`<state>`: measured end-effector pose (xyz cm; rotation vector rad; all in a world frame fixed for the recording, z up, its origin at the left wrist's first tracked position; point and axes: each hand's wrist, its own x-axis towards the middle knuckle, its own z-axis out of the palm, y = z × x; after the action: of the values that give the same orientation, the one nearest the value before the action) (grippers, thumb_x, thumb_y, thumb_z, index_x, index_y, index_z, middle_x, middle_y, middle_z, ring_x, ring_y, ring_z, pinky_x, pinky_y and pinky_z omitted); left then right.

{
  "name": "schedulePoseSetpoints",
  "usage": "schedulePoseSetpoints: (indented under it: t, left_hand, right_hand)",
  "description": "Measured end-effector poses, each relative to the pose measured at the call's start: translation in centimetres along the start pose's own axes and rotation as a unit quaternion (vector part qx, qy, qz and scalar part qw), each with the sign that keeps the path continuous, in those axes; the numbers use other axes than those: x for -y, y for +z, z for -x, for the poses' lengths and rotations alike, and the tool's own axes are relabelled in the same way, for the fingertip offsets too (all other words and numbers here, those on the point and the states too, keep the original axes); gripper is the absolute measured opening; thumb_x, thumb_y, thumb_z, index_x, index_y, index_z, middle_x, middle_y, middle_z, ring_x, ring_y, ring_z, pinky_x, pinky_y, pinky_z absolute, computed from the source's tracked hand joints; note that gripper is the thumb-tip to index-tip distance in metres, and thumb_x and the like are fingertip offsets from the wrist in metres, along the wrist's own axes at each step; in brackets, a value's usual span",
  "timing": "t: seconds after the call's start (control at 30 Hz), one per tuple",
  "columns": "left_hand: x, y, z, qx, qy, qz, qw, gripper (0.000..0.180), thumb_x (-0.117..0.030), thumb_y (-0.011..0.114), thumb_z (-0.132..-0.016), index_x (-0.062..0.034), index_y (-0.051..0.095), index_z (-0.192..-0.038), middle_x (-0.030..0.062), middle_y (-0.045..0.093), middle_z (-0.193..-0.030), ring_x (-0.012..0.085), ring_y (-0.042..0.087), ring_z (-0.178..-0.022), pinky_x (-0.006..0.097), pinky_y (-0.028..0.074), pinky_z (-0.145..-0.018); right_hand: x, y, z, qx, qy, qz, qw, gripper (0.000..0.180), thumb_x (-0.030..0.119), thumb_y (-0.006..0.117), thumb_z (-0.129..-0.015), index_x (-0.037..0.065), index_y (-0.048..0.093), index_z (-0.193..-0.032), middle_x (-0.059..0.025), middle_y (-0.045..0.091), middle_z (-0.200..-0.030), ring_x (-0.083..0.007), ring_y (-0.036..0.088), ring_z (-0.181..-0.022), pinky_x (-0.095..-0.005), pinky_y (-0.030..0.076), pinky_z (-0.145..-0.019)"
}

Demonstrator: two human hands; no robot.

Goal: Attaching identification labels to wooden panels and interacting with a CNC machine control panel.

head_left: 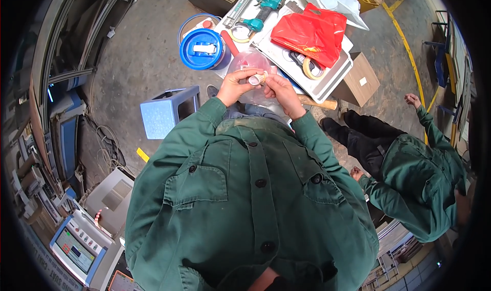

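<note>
Green cloth of our jacket (pixel 240 189) lies nearest, filling the view from the middle down to six o'clock. Just beyond its hem, near twelve, we hold a small pale roll (pixel 257 80), its hollow end showing. Our left hand (pixel 236 88) pinches it from nine o'clock between thumb and fingers; our right hand (pixel 282 92) closes its fingertips on the side toward three. Both hands are clamped on the one piece, almost meeting.

We judge it light and thin-walled, soft enough to dent under a hard squeeze, and probably not slippery. The outer wall seems our best hold, with light pressure from opposite sides; pressing on the open rim could flatten it. We cannot tell what it is made of.

Around the roll, a clear bag (pixel 246 61) sits just behind at eleven, a blue-lidded bucket (pixel 190 49) at ten, a nailer (pixel 264 12) at twelve, a red bag (pixel 312 33) between one and two, and a stool (pixel 158 120) at eight.
</note>
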<state>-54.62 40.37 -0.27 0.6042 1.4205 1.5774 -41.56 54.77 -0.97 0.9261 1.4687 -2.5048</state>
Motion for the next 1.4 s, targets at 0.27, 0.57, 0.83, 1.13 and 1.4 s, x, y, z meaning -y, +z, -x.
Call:
schedulePoseSetpoints:
  t: [0.27,0.57,0.83,1.13,1.4]
  left_hand:
    - [1.0,-0.4,-0.2,0.013,0.011,-0.06,0.998,0.047,0.003,0.07,-0.077,-0.0048,0.059,-0.122,0.0049,0.057,-0.126,0.0144,0.056,-0.111,0.029,0.046,-0.096]
    - [-1.5,-0.6,-0.2,0.146,-0.21,0.212,0.943,0.041,-0.014,0.05,-0.097,-0.0027,0.042,-0.136,0.0101,0.056,-0.126,0.0196,0.06,-0.107,0.027,0.052,-0.084]
    - [2.2,-1.3,-0.6,0.025,-0.188,0.083,0.978,0.042,-0.015,0.05,-0.097,0.0015,0.042,-0.135,0.0116,0.06,-0.116,0.0181,0.064,-0.094,0.029,0.054,-0.073]
    - [1.6,-0.7,-0.5,0.013,-0.067,-0.207,0.976,0.044,-0.003,0.07,-0.079,-0.0023,0.055,-0.121,0.0127,0.062,-0.106,0.0179,0.062,-0.09,0.03,0.05,-0.077]
    - [1.9,0.1,0.1,0.006,0.117,-0.331,0.937,0.051,-0.006,0.071,-0.078,-0.005,0.052,-0.125,0.0144,0.053,-0.111,0.029,0.053,-0.106,0.034,0.045,-0.086]
  right_hand:
    - [-0.8,0.0,-0.4,-0.058,-0.04,0.05,0.996,0.021,0.015,0.055,-0.093,0.002,0.06,-0.109,-0.0021,0.06,-0.087,-0.0091,0.057,-0.075,-0.0216,0.047,-0.066]
    - [3.4,0.1,0.9,-0.008,-0.24,0.275,0.931,0.025,0.002,0.059,-0.086,0.003,0.06,-0.112,-0.0058,0.055,-0.1,-0.0097,0.058,-0.082,-0.0237,0.049,-0.072]
    - [1.1,0.7,0.4,-0.063,-0.175,0.216,0.959,0.019,0.0,0.061,-0.086,0.0,0.061,-0.105,-0.0014,0.059,-0.089,-0.0066,0.058,-0.078,-0.0196,0.047,-0.072]
    - [0.7,2.0,0.1,-0.065,-0.187,0.05,0.979,0.024,0.001,0.06,-0.087,0.0,0.05,-0.109,-0.0049,0.063,-0.083,-0.0103,0.062,-0.075,-0.0216,0.049,-0.069]
    - [0.8,1.1,0.1,-0.018,-0.069,-0.05,0.996,0.019,0.009,0.059,-0.089,0.002,0.053,-0.106,-0.0053,0.064,-0.084,-0.0107,0.062,-0.073,-0.0206,0.048,-0.066]
